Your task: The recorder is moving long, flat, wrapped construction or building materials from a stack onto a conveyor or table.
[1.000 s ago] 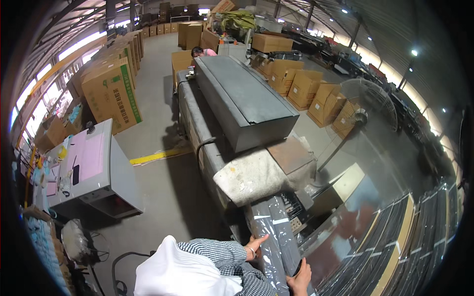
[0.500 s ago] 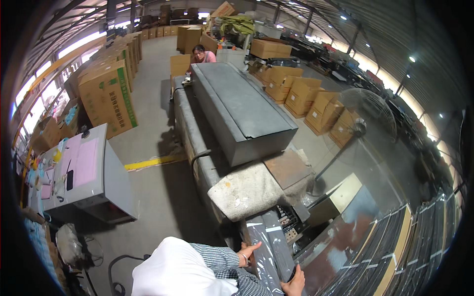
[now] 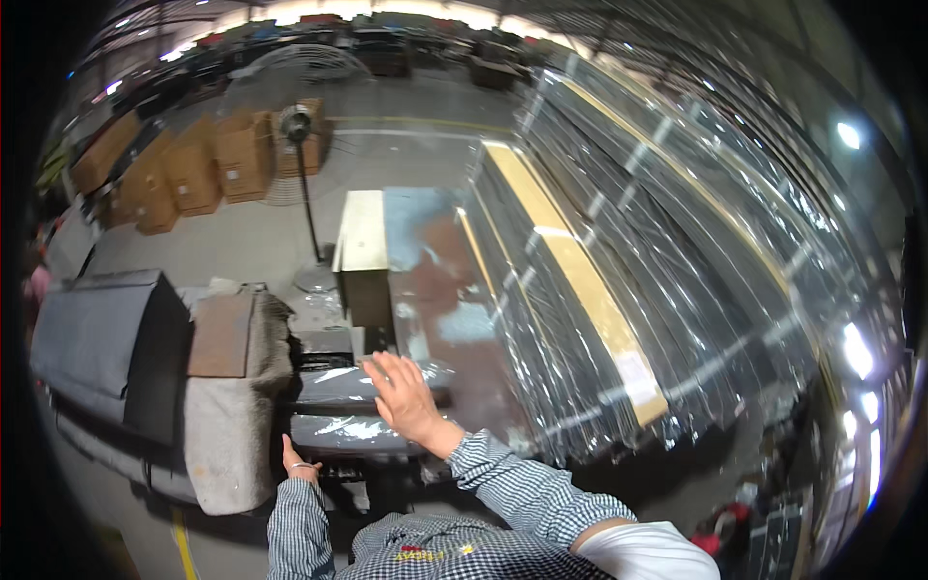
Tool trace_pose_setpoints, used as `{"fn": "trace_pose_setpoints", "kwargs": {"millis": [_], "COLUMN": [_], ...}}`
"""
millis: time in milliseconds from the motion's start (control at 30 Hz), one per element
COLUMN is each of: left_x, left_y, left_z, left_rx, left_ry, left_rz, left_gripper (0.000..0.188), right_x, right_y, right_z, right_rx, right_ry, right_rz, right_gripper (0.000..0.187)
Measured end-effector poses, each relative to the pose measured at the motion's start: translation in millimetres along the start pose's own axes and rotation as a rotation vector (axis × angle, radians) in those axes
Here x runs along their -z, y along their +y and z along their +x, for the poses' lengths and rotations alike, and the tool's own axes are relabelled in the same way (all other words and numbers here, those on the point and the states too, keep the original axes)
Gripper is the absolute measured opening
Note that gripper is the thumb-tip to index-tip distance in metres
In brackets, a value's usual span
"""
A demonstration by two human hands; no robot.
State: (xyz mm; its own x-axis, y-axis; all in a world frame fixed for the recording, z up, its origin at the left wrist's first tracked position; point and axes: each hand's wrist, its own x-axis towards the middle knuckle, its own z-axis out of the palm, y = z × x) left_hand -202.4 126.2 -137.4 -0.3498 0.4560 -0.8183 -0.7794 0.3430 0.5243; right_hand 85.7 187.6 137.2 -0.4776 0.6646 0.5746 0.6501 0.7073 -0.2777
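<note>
Two long dark grey bundles in glossy clear plastic lie side by side before me, a near bundle (image 3: 353, 432) and a far bundle (image 3: 333, 386). My right hand (image 3: 404, 398) is over their right part, fingers stretched out and spread, gripping nothing. Whether its palm touches the plastic is unclear. At the left end of the near bundle is my left hand (image 3: 302, 466), its visible fingers extended upward beside the edge; it wears a bracelet. Nothing shows in its grasp.
Left of the bundles, a worn grey cloth (image 3: 227, 435) and a brown board (image 3: 220, 335) lie beside a large dark grey block (image 3: 92, 338). A stand fan (image 3: 298, 126) and open cartons (image 3: 193, 169) stand beyond. Tall stacks of plastic-wrapped dark panels (image 3: 667, 290) rise at right.
My view has swung to the right, so the stacked panels now fill the right side. My right hand has moved onto the upper side of the bundles with its fingers spread.
</note>
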Motion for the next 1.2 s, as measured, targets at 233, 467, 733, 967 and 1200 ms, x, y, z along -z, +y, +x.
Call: {"fn": "trace_pose_setpoints", "kwargs": {"millis": [233, 467, 733, 967, 1200], "left_x": [-97.9, -238.3, -292.0, -211.5, -101.9], "left_y": [-114.1, -173.8, -152.8, -192.8, -274.9], "left_z": [-88.0, -288.7, -286.0, -272.2, -200.7], "left_rx": [0.283, 0.35, 0.111, 0.403, 0.571], "left_ry": [-0.485, -1.163, -1.175, -1.006, -0.853], "left_rz": [0.216, 0.573, 0.365, -0.094, 0.023], "left_gripper": [0.061, 0.077, 0.049, 0.055, 0.058], "right_x": [229.2, 303.0, 263.2, 166.3, 102.5], "right_y": [65.9, 98.6, 105.5, 140.1, 81.4], "right_z": [-104.0, -217.0, -246.2, -281.9, -310.0], "right_rx": [-0.571, -1.007, -0.959, -1.066, -1.004], "right_ry": [0.247, 0.154, -0.012, 0.078, -0.023], "right_rz": [-0.496, -0.34, -0.604, 0.589, 0.014], "right_gripper": [0.071, 0.071, 0.059, 0.057, 0.098]}}
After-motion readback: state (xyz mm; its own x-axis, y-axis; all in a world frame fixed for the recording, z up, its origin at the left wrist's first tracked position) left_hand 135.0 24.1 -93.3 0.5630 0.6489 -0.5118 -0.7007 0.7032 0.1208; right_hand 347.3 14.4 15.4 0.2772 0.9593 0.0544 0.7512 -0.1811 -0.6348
